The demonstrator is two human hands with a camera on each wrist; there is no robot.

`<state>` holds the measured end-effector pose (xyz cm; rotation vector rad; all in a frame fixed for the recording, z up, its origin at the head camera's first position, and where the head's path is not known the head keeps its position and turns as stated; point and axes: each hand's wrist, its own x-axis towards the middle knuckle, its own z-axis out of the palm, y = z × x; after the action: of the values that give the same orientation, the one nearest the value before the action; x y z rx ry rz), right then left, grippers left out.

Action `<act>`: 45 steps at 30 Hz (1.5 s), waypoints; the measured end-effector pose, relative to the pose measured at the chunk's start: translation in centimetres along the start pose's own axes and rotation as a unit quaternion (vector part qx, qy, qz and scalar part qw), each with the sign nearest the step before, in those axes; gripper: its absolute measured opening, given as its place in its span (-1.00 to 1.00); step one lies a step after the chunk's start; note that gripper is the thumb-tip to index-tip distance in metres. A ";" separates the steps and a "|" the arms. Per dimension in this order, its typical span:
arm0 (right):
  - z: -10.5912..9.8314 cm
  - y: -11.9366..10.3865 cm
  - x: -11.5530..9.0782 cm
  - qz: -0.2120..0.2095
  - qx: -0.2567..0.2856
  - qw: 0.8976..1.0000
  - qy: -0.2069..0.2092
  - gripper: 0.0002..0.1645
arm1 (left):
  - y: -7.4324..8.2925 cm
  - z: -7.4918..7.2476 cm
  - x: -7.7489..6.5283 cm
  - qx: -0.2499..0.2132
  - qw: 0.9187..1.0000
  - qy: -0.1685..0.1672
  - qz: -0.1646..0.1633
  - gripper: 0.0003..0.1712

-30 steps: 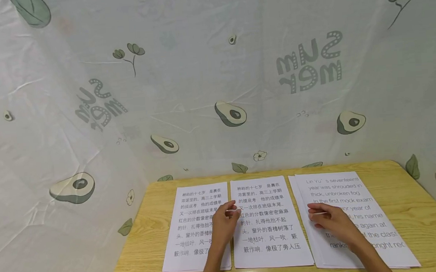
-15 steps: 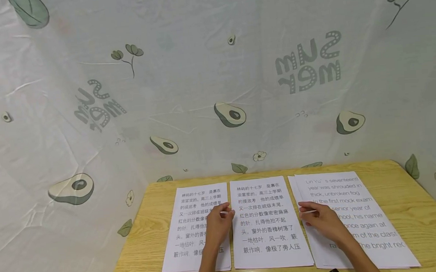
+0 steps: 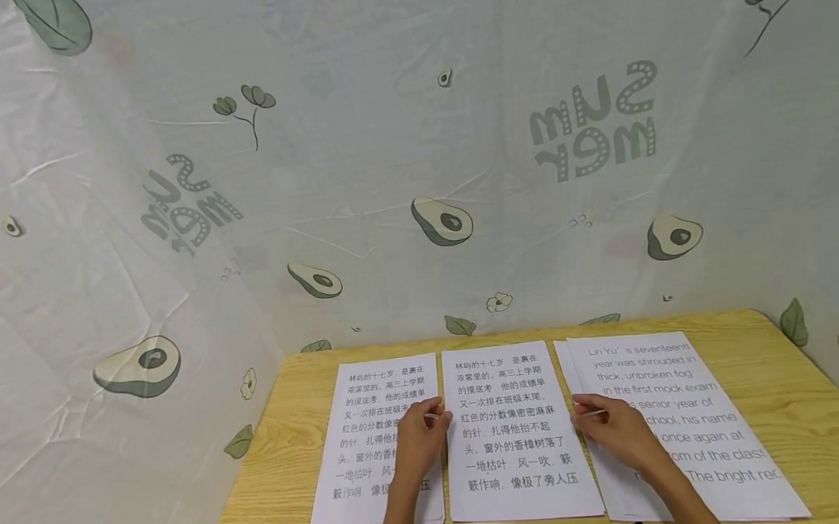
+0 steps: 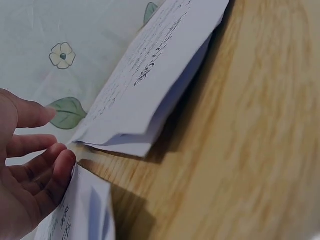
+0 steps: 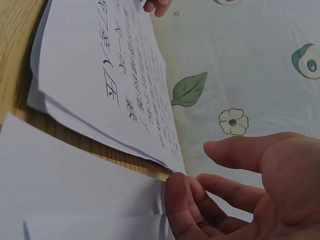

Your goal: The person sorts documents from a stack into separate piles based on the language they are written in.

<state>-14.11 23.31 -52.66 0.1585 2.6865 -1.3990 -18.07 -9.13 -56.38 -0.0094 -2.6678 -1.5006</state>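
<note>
Three stacks of printed paper lie side by side. The left stack (image 3: 365, 447) and the middle stack (image 3: 517, 431) bear Chinese text; the right stack (image 3: 713, 429) bears English text, its lower sheets peeking out at the left. At the left stack's right edge is my left hand (image 3: 417, 436), fingers loosely bent against the paper edge. My right hand (image 3: 617, 434) is at the right stack's left edge, fingertips touching it. Both wrist views show each thumb apart from the fingers, with no sheet pinched between them. Each hand hides some printed lines.
The wooden table (image 3: 813, 431) has its back edge against a pale curtain (image 3: 357, 154) printed with avocados and leaves. Narrow gaps of table separate the stacks. The middle stack's sheets (image 5: 100, 75) stand slightly apart at their edges.
Both hands have moved left: the left one onto the left stack's right edge, the right one to the right stack's left edge. In the last half second they shifted little. The stacks stay put.
</note>
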 end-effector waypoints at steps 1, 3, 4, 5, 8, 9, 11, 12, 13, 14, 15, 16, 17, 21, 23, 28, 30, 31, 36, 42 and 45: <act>0.1 0.0 0.0 -0.001 -0.002 1.000 0.001 -0.38 | 0.0 0.0 0.0 0.001 1.000 -0.001 -0.001 -0.54; 0.1 0.1 0.1 -0.005 -0.008 1.000 0.002 -0.39 | -0.1 0.0 0.0 0.002 1.000 -0.002 0.000 -0.54; 0.2 0.2 0.2 -0.007 -0.012 1.000 0.003 -0.39 | -0.1 0.0 0.0 0.004 1.000 -0.003 -0.001 -0.54; 0.2 0.2 0.3 -0.009 -0.016 1.000 0.004 -0.39 | -0.1 0.1 0.0 0.005 1.000 -0.004 -0.004 -0.54; 0.4 0.4 0.5 -0.014 -0.031 0.999 0.008 -0.39 | -0.1 0.1 0.0 0.013 1.000 -0.008 -0.008 -0.54; 0.4 0.5 0.5 -0.017 -0.036 0.999 0.009 -0.39 | -0.1 0.1 0.0 0.019 1.000 -0.010 -0.011 -0.55; 0.6 0.6 0.6 -0.017 -0.043 0.999 0.011 -0.39 | -0.2 0.2 0.1 0.026 0.999 -0.013 -0.014 -0.61; 0.7 0.7 0.7 -0.017 -0.049 0.999 0.013 -0.39 | -0.2 0.2 0.1 0.030 0.999 -0.014 -0.011 -0.67; 0.7 0.7 0.7 -0.018 -0.054 0.998 0.014 -0.39 | -0.2 0.3 0.1 0.035 0.999 -0.014 -0.007 -0.72; 0.8 0.7 0.7 -0.019 -0.057 0.998 0.014 -0.39 | -0.2 0.3 0.2 0.038 0.999 -0.015 -0.006 -0.78; 0.9 0.7 0.8 -0.021 -0.061 0.998 0.015 -0.39 | -0.3 0.4 0.2 0.041 0.999 -0.014 -0.003 -0.80; 0.9 0.7 0.7 -0.022 -0.065 0.998 0.016 -0.39 | -0.3 0.4 0.2 0.044 0.999 -0.014 -0.001 -0.81; 1.0 0.7 0.7 -0.025 -0.069 0.997 0.018 -0.40 | -0.3 0.4 0.2 0.047 0.999 -0.015 0.002 -0.81; 1.2 0.4 0.6 -0.033 -0.081 0.996 0.026 -0.44 | -0.2 0.5 0.1 0.060 0.998 -0.015 -0.002 -0.60; 1.2 0.3 0.5 -0.035 -0.084 0.995 0.028 -0.46 | -0.1 0.5 0.1 0.064 0.998 -0.017 -0.005 -0.53; 1.3 0.1 0.4 -0.037 -0.086 0.995 0.028 -0.47 | 0.0 0.5 0.1 0.065 0.998 -0.017 -0.007 -0.52; 1.2 0.1 0.5 -0.038 -0.086 0.995 0.026 -0.47 | 0.0 0.5 0.1 0.062 0.998 -0.019 -0.004 -0.52; 1.2 0.0 0.5 -0.038 -0.086 0.995 0.025 -0.47 | 0.1 0.5 0.0 0.061 0.998 -0.020 -0.006 -0.52; 1.0 -0.1 0.4 -0.037 -0.087 0.995 0.021 -0.46 | 0.4 0.4 0.0 0.057 0.998 -0.029 -0.002 -0.51; 1.0 -0.5 0.0 -0.052 -0.081 0.995 0.024 -0.48 | 0.8 0.2 -0.1 0.051 0.998 -0.027 0.005 -0.52; 1.0 -0.8 -0.2 -0.065 -0.074 0.995 0.024 -0.49 | 0.9 0.1 -0.2 0.045 0.999 -0.022 0.010 -0.54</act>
<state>-14.00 22.02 -52.55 0.0056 2.8730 -1.2362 -17.83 -8.50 -55.67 -0.0635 -2.7583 -1.3880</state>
